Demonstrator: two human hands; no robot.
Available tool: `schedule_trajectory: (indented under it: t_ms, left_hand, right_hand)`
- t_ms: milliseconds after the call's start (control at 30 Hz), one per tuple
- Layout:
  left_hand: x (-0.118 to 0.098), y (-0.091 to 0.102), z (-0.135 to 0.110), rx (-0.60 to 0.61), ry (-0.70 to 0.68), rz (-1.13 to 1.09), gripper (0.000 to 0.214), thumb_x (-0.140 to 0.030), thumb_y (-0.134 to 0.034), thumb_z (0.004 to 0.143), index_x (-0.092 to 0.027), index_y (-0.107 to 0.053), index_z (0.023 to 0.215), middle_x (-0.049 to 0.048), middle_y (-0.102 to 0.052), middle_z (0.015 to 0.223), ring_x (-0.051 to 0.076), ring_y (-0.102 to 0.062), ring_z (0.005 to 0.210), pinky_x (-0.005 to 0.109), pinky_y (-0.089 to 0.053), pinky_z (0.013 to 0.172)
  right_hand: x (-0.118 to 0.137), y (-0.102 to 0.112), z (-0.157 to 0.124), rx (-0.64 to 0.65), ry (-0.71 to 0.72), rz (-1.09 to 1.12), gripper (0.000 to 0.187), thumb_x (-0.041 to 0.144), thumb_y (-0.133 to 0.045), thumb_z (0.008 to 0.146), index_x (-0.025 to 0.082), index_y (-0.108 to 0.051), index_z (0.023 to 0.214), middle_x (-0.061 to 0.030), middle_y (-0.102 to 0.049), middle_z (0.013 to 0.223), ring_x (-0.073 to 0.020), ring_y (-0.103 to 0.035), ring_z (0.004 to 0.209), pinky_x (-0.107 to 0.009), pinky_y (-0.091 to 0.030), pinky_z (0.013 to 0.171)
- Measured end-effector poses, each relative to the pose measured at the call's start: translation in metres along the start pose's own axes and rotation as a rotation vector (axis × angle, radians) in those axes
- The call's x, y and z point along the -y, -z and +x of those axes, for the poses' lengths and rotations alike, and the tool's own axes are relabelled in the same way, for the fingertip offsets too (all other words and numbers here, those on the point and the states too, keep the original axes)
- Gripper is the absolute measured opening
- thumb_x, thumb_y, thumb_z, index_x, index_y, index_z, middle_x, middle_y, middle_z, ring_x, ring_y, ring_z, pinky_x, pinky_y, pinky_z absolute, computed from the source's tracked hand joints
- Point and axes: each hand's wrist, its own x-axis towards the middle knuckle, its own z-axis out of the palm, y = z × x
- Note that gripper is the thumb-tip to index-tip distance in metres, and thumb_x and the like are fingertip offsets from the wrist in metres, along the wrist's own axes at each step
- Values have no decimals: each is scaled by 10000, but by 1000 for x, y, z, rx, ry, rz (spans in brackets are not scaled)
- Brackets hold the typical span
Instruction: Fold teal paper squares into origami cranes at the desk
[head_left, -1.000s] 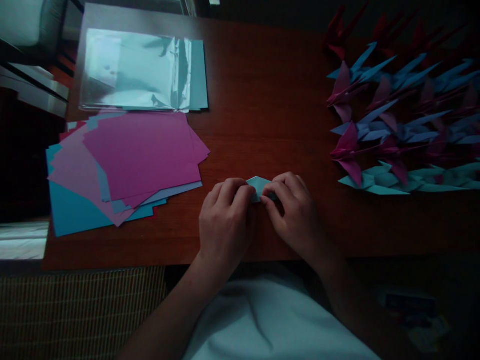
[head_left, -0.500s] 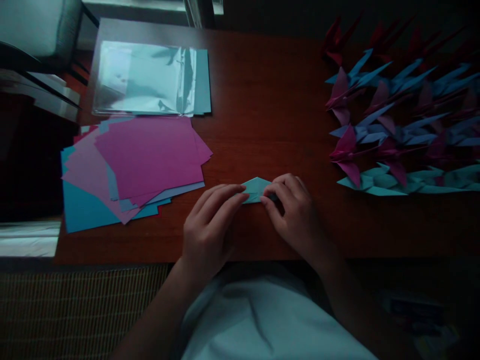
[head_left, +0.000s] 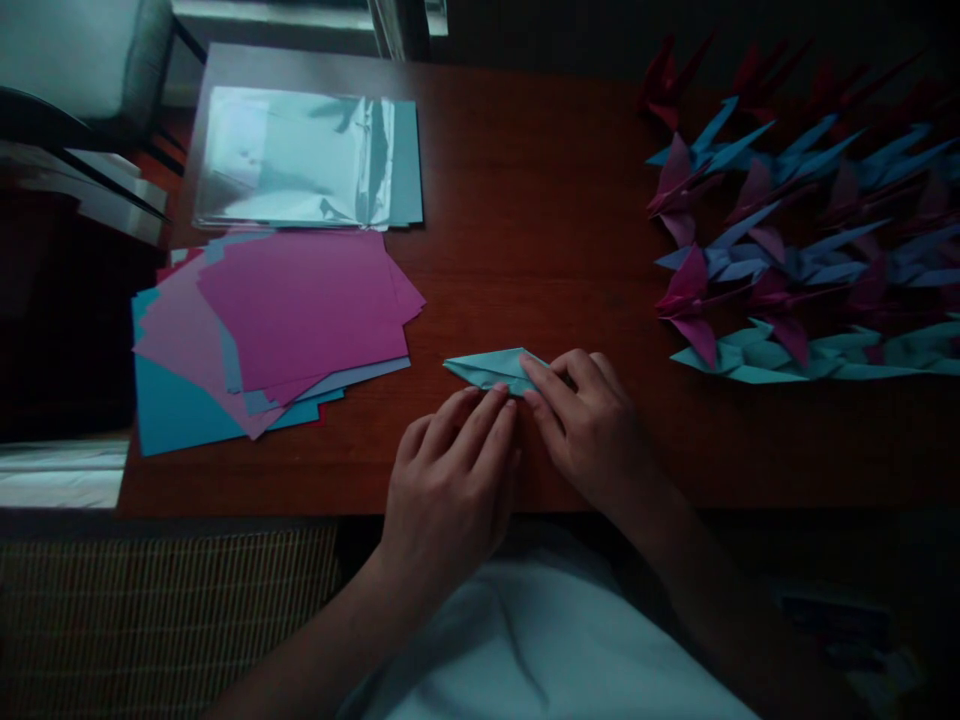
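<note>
A small folded teal paper piece [head_left: 487, 367] lies flat on the brown wooden table [head_left: 540, 200], its point aimed left. My left hand [head_left: 457, 480] rests just below it, fingers stretched and close together, the fingertips touching its lower edge. My right hand [head_left: 589, 425] presses down on the paper's right end with bent fingers, covering that end.
A fanned stack of pink, lilac and blue paper sheets [head_left: 277, 320] lies at the left. Behind it sits a clear plastic packet of paper [head_left: 300, 155]. Several folded paper cranes [head_left: 787, 250] in red, blue, magenta and teal fill the right side. The table's near edge is at my body.
My left hand has slid down and back off the teal piece, uncovering its pointed left half. The right hand has stayed on the right end. The view shifted slightly.
</note>
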Motion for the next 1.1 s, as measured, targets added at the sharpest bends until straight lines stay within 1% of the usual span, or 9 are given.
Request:
schedule_trajectory:
  t_ms: [167, 300, 433, 533, 633, 833, 900, 1000, 1100]
  left_hand:
    - [3, 4, 4, 25, 28, 25, 399, -279, -545, 965, -146, -608, 1336, 96, -580, 1474, 362, -524, 1348, 490, -427, 961]
    - [7, 4, 8, 8, 46, 27, 397, -302, -546, 967, -154, -614, 1329, 117, -574, 1477, 364, -522, 1350, 497, -428, 968]
    - [7, 5, 6, -59, 35, 28, 382, -277, -558, 959, -128, -619, 1306, 144, -604, 1441, 344, -569, 1299, 476, -447, 970]
    - [5, 5, 2, -102, -24, -8, 387, -213, -561, 949, -109, -602, 1320, 143, -638, 1401, 311, -591, 1267, 438, -459, 975]
    - [3, 2, -3, -56, -61, -14, 379, -195, -550, 950, -98, -606, 1313, 134, -634, 1409, 309, -595, 1233, 432, -459, 960]
    - [1, -1, -3, -6, -11, 89, 379, -270, -594, 952, -126, -636, 1300, 68, -607, 1451, 334, -594, 1122, 457, -445, 853]
    - [3, 1, -2, 3, -20, 94, 383, -296, -603, 952, -121, -643, 1290, 73, -601, 1458, 335, -586, 1133, 458, -442, 855]
    - [9, 2, -1, 29, -55, 93, 381, -245, -580, 960, -110, -629, 1313, 73, -578, 1480, 334, -561, 1181, 457, -436, 882]
    - [15, 2, -1, 45, -92, 97, 382, -195, -527, 982, -113, -609, 1346, 54, -550, 1508, 326, -539, 1219, 449, -426, 911]
  right_hand:
    - [-2, 7, -14, -6, 33, -53, 355, 231, -490, 1001, 123, -633, 1309, -108, -584, 939, -249, -490, 862, -409, -475, 779]
    - [6, 7, -26, -1, 36, -39, 390, 226, -503, 987, 84, -588, 1341, -131, -593, 971, -265, -494, 890, -429, -481, 781]
    - [20, 3, -34, -1, -4, -75, 407, 268, -515, 985, 85, -572, 1344, -143, -603, 976, -274, -499, 882, -436, -475, 757]
    - [26, 0, -37, -13, -37, -68, 396, 248, -504, 990, 112, -556, 1359, -134, -608, 971, -267, -509, 871, -428, -473, 752]
    - [28, -3, -38, -13, -57, -50, 388, 180, -483, 991, 100, -544, 1366, -130, -615, 966, -259, -516, 862, -421, -475, 755]
    - [32, -4, -46, 1, -56, -63, 418, 101, -454, 979, 106, -540, 1388, -123, -621, 937, -252, -509, 832, -413, -479, 744]
    - [36, -4, -48, 26, -34, -63, 402, 97, -460, 974, 80, -566, 1362, -131, -624, 925, -255, -505, 834, -416, -477, 743]
    - [40, -2, -48, 41, 9, -41, 380, 81, -480, 960, 43, -602, 1318, -138, -630, 921, -250, -505, 827, -413, -477, 754]
    - [35, 0, -44, 31, 36, 17, 348, 78, -506, 951, 57, -637, 1273, -131, -640, 938, -242, -513, 837, -399, -490, 767]
